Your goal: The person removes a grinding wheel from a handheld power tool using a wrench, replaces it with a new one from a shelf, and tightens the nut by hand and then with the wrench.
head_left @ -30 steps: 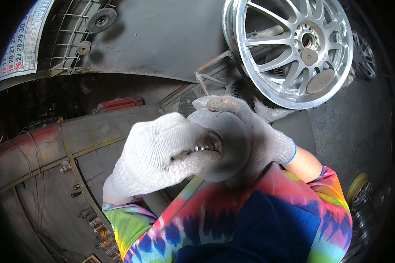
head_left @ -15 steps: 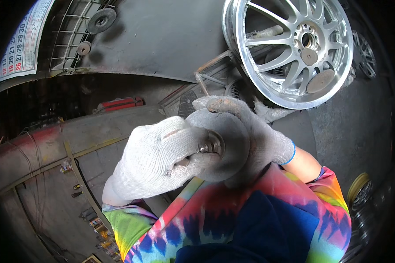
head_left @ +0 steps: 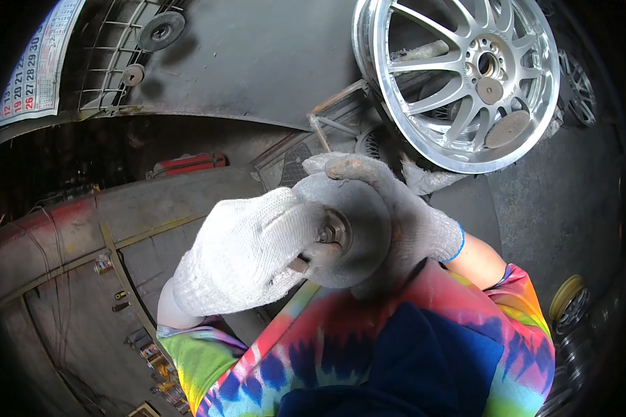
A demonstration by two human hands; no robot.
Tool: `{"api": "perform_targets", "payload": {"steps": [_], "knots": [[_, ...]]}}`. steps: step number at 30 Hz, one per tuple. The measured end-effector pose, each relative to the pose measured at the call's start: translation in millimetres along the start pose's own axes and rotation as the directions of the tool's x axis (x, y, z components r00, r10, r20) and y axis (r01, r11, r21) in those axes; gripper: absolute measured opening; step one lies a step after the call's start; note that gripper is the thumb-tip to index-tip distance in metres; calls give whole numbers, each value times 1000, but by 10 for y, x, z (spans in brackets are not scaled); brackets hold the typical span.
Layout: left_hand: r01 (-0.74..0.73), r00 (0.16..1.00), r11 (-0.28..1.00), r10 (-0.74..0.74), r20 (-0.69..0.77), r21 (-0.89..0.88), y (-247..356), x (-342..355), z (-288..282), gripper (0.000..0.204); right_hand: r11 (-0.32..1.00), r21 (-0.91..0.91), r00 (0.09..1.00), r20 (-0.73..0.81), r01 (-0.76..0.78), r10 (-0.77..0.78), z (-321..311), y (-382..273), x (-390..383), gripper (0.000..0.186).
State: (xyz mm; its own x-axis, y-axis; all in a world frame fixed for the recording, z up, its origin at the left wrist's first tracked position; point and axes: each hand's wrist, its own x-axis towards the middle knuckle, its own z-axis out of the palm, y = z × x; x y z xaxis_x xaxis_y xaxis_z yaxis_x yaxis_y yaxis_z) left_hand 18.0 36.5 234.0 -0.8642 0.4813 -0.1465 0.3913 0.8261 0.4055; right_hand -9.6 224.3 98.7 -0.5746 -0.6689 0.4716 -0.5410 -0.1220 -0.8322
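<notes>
The left hand [head_left: 240, 254] bends inward, fingers clamped at the hub [head_left: 339, 231] of a grey disc [head_left: 366, 217]; the right hand [head_left: 412, 226] cups and clamps its rim.

Silver wheel [head_left: 506, 50] cut off at top edge; grey disc [head_left: 368, 215] partly hidden behind left hand [head_left: 250, 243].

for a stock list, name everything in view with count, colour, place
Held disc: 1, grey, image centre
Large wheel rim: 1, silver, upper right
Other rims: several, yellow and grey, right side
Wire grid: 1, pale, upper left
Other discs: 4, grey and brown, two at large rim, two at grid
Printed sheet: 1, white and blue, top left
Case-like item: 1, red, left of centre
Small items: several, mixed colours, lower left
Shirt: 1, multicoloured, bottom
Left hand: 1, white glove, disc's left
Right hand: 1, greyish glove, disc's right
</notes>
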Motion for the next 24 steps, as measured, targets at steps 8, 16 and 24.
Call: {"api": "perform_targets", "payload": {"steps": [8, 16, 24], "knots": [[42, 993, 992, -55, 108, 120, 124, 28, -144, 36, 993, 102, 992, 111, -64, 52, -81, -82, 32, 90], [-125, 989, 992, 123, 81, 19, -132, -37, 15, 48, 942, 298, 986, 100, -154, 130, 97, 41, -22, 90], [-68, 994, 998, 68, 83, -3, -119, -8, -1, 44, 834, 509, 977, 88, -213, 195, -38, 118, -70, 72]]}}
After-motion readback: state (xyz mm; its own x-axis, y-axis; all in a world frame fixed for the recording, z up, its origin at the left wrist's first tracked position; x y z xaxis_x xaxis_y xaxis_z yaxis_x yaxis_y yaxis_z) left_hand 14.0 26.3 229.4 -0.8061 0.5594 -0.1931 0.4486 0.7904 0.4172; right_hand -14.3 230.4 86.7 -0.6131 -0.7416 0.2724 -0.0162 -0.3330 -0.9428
